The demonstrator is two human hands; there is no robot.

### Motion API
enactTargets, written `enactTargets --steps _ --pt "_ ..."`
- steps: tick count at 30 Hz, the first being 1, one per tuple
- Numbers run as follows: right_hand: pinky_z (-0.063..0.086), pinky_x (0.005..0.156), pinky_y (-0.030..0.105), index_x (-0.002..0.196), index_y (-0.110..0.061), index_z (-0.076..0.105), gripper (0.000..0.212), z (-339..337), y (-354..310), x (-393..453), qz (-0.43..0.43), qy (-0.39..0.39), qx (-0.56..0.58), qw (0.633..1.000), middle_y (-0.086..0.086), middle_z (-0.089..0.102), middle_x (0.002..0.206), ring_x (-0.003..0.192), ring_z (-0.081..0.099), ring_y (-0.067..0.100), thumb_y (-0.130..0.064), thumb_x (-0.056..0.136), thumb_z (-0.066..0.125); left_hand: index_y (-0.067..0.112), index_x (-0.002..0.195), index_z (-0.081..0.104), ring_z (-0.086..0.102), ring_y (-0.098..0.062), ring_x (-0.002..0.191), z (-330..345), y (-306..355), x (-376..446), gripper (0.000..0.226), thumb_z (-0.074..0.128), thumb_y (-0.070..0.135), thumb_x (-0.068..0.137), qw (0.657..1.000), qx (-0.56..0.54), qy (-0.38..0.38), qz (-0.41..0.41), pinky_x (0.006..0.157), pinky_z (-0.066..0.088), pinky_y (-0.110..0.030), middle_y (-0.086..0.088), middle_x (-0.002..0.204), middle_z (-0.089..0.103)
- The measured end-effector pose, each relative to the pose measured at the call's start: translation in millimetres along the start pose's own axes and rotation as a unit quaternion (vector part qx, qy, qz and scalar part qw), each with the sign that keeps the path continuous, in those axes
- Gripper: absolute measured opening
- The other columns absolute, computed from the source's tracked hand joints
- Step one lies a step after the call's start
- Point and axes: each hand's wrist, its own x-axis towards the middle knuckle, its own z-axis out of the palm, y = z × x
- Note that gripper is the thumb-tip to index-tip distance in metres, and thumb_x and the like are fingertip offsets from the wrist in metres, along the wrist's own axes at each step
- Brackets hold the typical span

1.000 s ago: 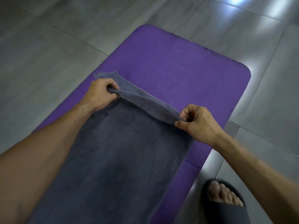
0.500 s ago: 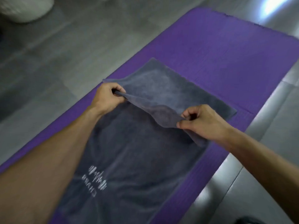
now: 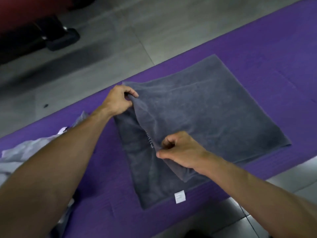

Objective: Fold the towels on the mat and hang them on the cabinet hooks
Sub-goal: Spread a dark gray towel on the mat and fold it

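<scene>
A dark grey towel (image 3: 214,114) lies on the purple mat (image 3: 257,48), its far half doubled back over the near half. My left hand (image 3: 118,100) pinches one corner of the folded-over edge. My right hand (image 3: 180,150) pinches the other corner, lower and nearer to me. The edge between them hangs slack above the lower layer, where white lettering partly shows. A white label (image 3: 179,196) sticks out at the towel's near edge.
A crumpled pale lilac towel (image 3: 22,152) lies on the mat at the left, partly behind my left forearm. Grey floor tiles surround the mat. A dark furniture base (image 3: 56,38) stands on the floor at the top left.
Both hands have carried the towel's far edge toward me over the lower layer, so the folded part is now much larger. The view has swung left, bringing the lilac towel into sight.
</scene>
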Motion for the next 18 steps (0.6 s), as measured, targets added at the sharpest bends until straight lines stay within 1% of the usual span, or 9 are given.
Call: enactTargets --steps 3,6,9,11,14,15,16,17,18 --pt "0.042 0.054 0.01 0.065 -0.024 0.065 0.017 30.4 -0.2 3.1 0.011 -0.039 -0.007 0.999 -0.015 0.064 0.063 0.06 0.058 -0.007 -0.027 0.076 0.078 0.021 0.089 0.073 0.066 -0.021 0.095 -4.2 -26.4 -15.2 0.037 0.063 -0.01 0.072 1.0 0.011 0.013 -0.013 0.094 0.05 -0.032 0.002 0.095 0.064" --pt "0.044 0.057 0.014 0.07 -0.022 0.066 0.014 57.6 4.2 3.9 0.023 -0.077 -0.016 0.997 -0.011 0.066 0.07 0.068 0.063 -0.001 -0.027 0.078 0.077 0.015 0.1 0.074 0.063 -0.021 0.103 -7.7 -44.4 -25.2 0.039 0.058 -0.011 0.076 0.999 0.044 0.004 -0.029 0.097 0.046 -0.027 0.003 0.1 0.063" --pt "0.055 0.067 0.024 0.08 -0.016 0.07 0.004 80.9 11.6 6.0 0.037 -0.13 -0.034 0.99 -0.002 0.071 0.078 0.074 0.067 0.008 -0.019 0.082 0.072 0.015 0.116 0.069 0.054 -0.021 0.118 -9.2 -59.9 -38.1 0.045 0.059 -0.009 0.079 0.987 0.129 -0.082 -0.046 0.106 0.039 -0.028 -0.003 0.123 0.06" --pt "0.058 0.082 0.036 0.1 -0.007 0.069 0.016 93.7 22.7 8.8 0.056 -0.171 -0.044 0.983 0.004 0.073 0.093 0.086 0.07 0.014 -0.014 0.086 0.065 0.012 0.13 0.059 0.045 -0.023 0.13 -6.4 -63.0 -48.5 0.055 0.058 -0.009 0.08 0.973 0.159 -0.159 -0.051 0.113 0.031 -0.03 -0.005 0.138 0.05" --pt "0.055 0.091 0.03 0.123 -0.006 0.059 0.029 103.0 37.2 8.0 0.095 -0.225 -0.029 0.969 0.005 0.069 0.117 0.1 0.068 0.01 -0.016 0.096 0.054 0.013 0.143 0.044 0.029 -0.025 0.141 -1.4 -61.8 -61.3 0.068 0.055 -0.008 0.08 0.964 0.188 -0.175 -0.062 0.117 0.023 -0.034 -0.006 0.154 0.031" --pt "0.055 0.086 0.024 0.121 -0.012 0.061 0.026 98.6 39.4 6.5 0.085 -0.212 -0.016 0.973 0.004 0.069 0.114 0.097 0.068 0.008 -0.018 0.097 0.053 0.014 0.145 0.042 0.025 -0.028 0.143 1.8 -58.8 -67.4 0.068 0.055 -0.005 0.081 0.965 0.197 -0.156 -0.067 0.118 0.024 -0.038 -0.009 0.156 0.026" --pt "0.055 0.074 0.018 0.113 -0.017 0.064 0.019 90.4 43.3 5.2 0.063 -0.176 -0.003 0.982 0.002 0.07 0.107 0.09 0.069 0.008 -0.017 0.096 0.055 0.013 0.144 0.043 0.025 -0.031 0.142 8.1 -52.9 -77.5 0.066 0.056 -0.001 0.081 0.971 0.195 -0.121 -0.07 0.117 0.025 -0.04 -0.011 0.155 0.026" --pt "0.051 0.064 0.015 0.1 -0.022 0.066 0.014 76.6 47.5 2.8 0.033 -0.126 -0.002 0.992 0.003 0.07 0.097 0.081 0.069 0.009 -0.014 0.095 0.057 0.011 0.141 0.046 0.029 -0.033 0.139 20.3 -44.4 -91.8 0.063 0.058 0.004 0.079 0.98 0.172 -0.073 -0.065 0.116 0.027 -0.04 -0.013 0.151 0.031" --pt "0.049 0.06 0.016 0.088 -0.027 0.066 0.018 60.4 53.3 1.6 -0.002 -0.065 -0.025 0.998 0.003 0.071 0.089 0.073 0.068 0.011 -0.011 0.092 0.058 0.009 0.135 0.052 0.036 -0.033 0.133 34.4 -32.4 -110.1 0.058 0.058 0.008 0.077 0.99 0.136 -0.021 -0.041 0.114 0.029 -0.037 -0.015 0.145 0.039"
